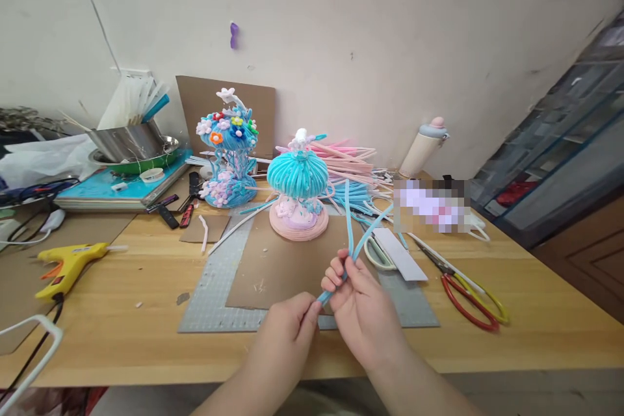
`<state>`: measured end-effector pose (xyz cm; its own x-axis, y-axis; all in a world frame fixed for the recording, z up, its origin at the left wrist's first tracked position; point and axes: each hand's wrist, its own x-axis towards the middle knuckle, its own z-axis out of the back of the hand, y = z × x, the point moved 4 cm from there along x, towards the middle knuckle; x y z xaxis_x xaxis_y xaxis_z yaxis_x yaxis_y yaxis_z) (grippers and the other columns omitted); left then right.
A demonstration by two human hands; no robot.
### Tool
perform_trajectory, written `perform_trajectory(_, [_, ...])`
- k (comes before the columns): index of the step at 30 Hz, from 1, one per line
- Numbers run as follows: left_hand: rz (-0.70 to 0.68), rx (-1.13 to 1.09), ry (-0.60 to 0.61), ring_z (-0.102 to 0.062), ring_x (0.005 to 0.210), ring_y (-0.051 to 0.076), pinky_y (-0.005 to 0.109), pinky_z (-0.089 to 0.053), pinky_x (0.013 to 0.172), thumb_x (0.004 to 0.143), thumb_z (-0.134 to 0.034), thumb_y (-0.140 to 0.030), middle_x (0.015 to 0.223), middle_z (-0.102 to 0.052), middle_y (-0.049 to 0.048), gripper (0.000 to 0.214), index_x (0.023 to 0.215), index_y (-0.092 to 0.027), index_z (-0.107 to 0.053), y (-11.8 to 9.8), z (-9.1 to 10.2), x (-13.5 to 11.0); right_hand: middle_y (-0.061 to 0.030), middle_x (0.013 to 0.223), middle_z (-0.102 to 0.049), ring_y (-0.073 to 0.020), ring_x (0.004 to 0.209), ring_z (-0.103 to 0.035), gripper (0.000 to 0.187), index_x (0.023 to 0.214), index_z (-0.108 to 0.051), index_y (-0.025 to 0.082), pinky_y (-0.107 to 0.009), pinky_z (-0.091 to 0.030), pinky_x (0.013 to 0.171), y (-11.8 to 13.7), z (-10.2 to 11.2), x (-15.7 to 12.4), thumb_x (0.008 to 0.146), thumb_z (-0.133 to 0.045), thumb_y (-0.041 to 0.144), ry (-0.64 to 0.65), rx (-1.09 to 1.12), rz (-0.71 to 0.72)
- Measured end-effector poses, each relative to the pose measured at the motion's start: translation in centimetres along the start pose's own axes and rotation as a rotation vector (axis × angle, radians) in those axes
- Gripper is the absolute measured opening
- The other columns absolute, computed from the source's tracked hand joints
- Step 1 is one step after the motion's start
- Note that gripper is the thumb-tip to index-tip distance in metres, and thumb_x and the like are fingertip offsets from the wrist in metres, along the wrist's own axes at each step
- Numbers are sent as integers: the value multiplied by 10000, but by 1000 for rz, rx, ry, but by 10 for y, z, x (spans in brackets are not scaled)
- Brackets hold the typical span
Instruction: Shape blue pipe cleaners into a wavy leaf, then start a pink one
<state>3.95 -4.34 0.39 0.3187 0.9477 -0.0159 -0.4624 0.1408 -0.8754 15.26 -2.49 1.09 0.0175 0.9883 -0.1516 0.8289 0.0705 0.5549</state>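
Note:
Two light blue pipe cleaners (349, 221) run side by side through both hands, and their upper ends spread apart in a V. My left hand (292, 322) pinches the lower part of them. Higher up, my right hand (363, 302) grips the pair between thumb and fingers, palm turned partly up. Just beyond the hands stands a pipe cleaner jellyfish figure (298, 175) with a turquoise domed top and a round pink base. It rests on a brown cardboard sheet (273, 273) over a grey cutting mat (205, 312).
A flower-covered blue figure (229, 156) stands behind on the left. Pink pipe cleaners (348, 162) and blue pipe cleaners (358, 195) lie behind. Red-and-yellow scissors (470, 302) and a white card (400, 253) are at right. A yellow glue gun (73, 266) lies left; a bottle (424, 146) stands back right.

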Motion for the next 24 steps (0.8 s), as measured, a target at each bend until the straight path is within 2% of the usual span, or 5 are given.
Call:
perform_trajectory(5, [230, -422, 37, -475, 352, 103, 199, -305, 370, 824, -391, -453, 474, -550, -33, 314, 661, -194, -459, 16, -6, -1, 36, 667, -373, -84, 563, -356, 41, 787, -539, 219, -221, -350, 552, 1, -6, 3, 817, -515, 231, 24, 28, 37])
perform_trajectory(10, [300, -654, 144, -463, 326, 96, 174, -284, 302, 757, -464, -484, 478, -561, -23, 318, 776, -168, -493, 6, -9, 6, 42, 651, -354, -83, 546, -336, 58, 771, -527, 224, -207, -321, 514, 9, -15, 13, 823, -502, 221, 16, -9, 168])
perform_trajectory(15, [265, -518, 117, -377, 315, 79, 175, -256, 323, 788, -437, -449, 425, -476, -63, 284, 755, -178, -515, -3, 4, 11, 29, 719, -427, -99, 633, -420, 48, 793, -543, 243, -239, -383, 601, 15, -22, 14, 822, -508, 259, 36, -97, 224])
perform_trajectory(20, [79, -169, 13, -370, 425, 87, 191, -290, 442, 835, -431, -376, 430, -410, -67, 285, 663, -188, -556, -10, 31, 7, 12, 678, -538, -110, 643, -490, 123, 808, -594, 195, -235, -409, 583, 1, -9, 3, 774, -592, 313, 145, -535, -31])
perform_trajectory(24, [69, -280, 56, -438, 467, 92, 197, -340, 464, 847, -438, -368, 519, -486, -48, 237, 774, -202, -591, -7, 32, -2, -6, 573, -591, -116, 533, -534, 190, 808, -598, 154, -241, -425, 503, -6, -1, -5, 776, -588, 341, 242, -562, -134])
